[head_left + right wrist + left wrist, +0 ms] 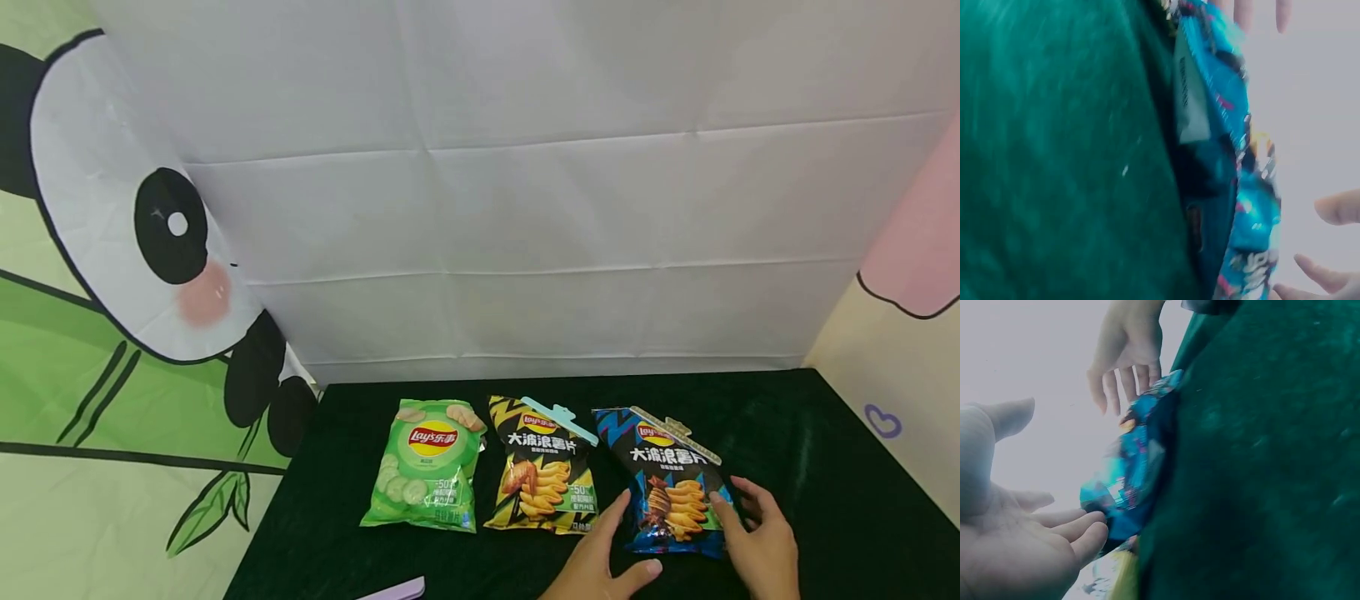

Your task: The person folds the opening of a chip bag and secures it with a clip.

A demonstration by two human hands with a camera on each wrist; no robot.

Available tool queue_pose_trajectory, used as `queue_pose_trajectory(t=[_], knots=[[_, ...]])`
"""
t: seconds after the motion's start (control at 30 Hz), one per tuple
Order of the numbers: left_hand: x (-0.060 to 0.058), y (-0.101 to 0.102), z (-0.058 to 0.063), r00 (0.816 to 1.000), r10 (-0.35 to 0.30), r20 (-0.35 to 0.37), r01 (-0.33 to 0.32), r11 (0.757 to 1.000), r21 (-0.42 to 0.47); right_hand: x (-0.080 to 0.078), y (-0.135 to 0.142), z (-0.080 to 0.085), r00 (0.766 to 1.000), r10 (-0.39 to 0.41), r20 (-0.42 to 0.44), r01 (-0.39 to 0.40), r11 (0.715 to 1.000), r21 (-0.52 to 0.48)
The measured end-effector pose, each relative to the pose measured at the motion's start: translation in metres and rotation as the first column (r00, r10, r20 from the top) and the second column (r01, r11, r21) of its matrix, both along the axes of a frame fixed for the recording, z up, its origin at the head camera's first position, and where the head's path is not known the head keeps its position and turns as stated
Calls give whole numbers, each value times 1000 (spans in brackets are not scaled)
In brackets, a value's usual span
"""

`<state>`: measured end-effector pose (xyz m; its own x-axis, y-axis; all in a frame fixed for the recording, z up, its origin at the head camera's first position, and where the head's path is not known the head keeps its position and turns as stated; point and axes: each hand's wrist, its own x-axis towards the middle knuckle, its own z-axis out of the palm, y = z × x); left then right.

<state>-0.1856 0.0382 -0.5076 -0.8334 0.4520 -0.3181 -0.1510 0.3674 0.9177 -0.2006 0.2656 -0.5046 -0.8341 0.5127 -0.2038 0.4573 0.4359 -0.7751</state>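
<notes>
A blue and black bag of potato chips [671, 492] lies at the right of the dark green cloth, a gold bag clip [678, 429] across its top corner. My right hand [761, 537] is at its right edge, thumb and fingertips by the side of the bag. At the lower left corner, my left hand [600, 558] has its thumb and fingers spread apart. In the left wrist view the left fingertips [1094, 534] meet the end of the bag. The right wrist view shows the underside of the bag [1210, 162] slightly raised along one edge.
To the left lie a yellow and black chip bag [543, 475] with a light blue clip [558, 417], and a green chip bag [427, 467]. A lilac clip-like piece [397, 590] shows at the front edge. White cloth [525, 317] hangs behind the table.
</notes>
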Motion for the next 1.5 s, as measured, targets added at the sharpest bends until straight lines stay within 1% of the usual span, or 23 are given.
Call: queue_pose_trajectory(t=[0.1, 0.23, 0.33, 0.4, 0.5, 0.57, 0.63, 0.7, 0.77, 0.8, 0.9, 1.0, 1.17, 1.2, 1.3, 1.4, 1.47, 1.5], knots=[[0, -11, 10, 1000, 6, -27, -5, 1000, 20, 2, -7, 7, 999, -11, -40, 10, 1000, -18], [1, -29, 22, 995, 13, -100, -9, 999, 41, 8, -18, 17, 993, -19, -120, 14, 999, -41], [2, -47, 29, 985, 53, -162, -45, 998, 52, 12, -29, 24, 982, -23, -189, 10, 998, -70], [3, -61, 33, 976, 101, -193, -91, 994, 60, 14, -39, 28, 972, -13, -233, -7, 996, -88], [1, -83, 38, 950, 185, -250, -175, 983, 64, 17, -56, 35, 958, 29, -286, -61, 993, -102], [0, -97, 40, 924, 250, -288, -244, 968, 58, 19, -67, 38, 948, 68, -311, -109, 987, -116], [-1, -112, 42, 894, 315, -317, -317, 947, 48, 19, -79, 40, 943, 111, -313, -161, 977, -138], [-2, -127, 41, 866, 371, -335, -386, 922, 21, 20, -90, 41, 938, 154, -311, -213, 963, -167], [-1, -141, 40, 843, 415, -342, -443, 897, -4, 19, -101, 41, 931, 195, -309, -264, 943, -202], [-1, -147, 39, 834, 428, -347, -462, 887, -16, 19, -107, 40, 929, 211, -305, -282, 935, -213], [2, -165, 37, 817, 453, -357, -499, 865, -46, 17, -125, 39, 916, 255, -309, -336, 909, -246], [6, -181, 35, 803, 468, -369, -525, 848, -67, 17, -142, 37, 894, 298, -333, -392, 881, -264], [10, -201, 33, 795, 484, -366, -553, 826, -109, 15, -167, 34, 865, 346, -364, -465, 827, -317], [10, -204, 33, 794, 486, -365, -557, 823, -116, 15, -171, 34, 864, 353, -361, -472, 818, -330], [11, -214, 33, 788, 485, -379, -564, 815, -130, 14, -183, 33, 858, 373, -354, -492, 795, -356], [11, -222, 33, 776, 476, -413, -566, 815, -123, 12, -194, 32, 843, 404, -355, -524, 766, -373], [11, -227, 33, 767, 470, -436, -568, 814, -123, 11, -200, 31, 826, 434, -360, -555, 737, -384], [10, -229, 33, 763, 472, -442, -572, 811, -122, 10, -203, 30, 812, 456, -365, -577, 718, -388]])
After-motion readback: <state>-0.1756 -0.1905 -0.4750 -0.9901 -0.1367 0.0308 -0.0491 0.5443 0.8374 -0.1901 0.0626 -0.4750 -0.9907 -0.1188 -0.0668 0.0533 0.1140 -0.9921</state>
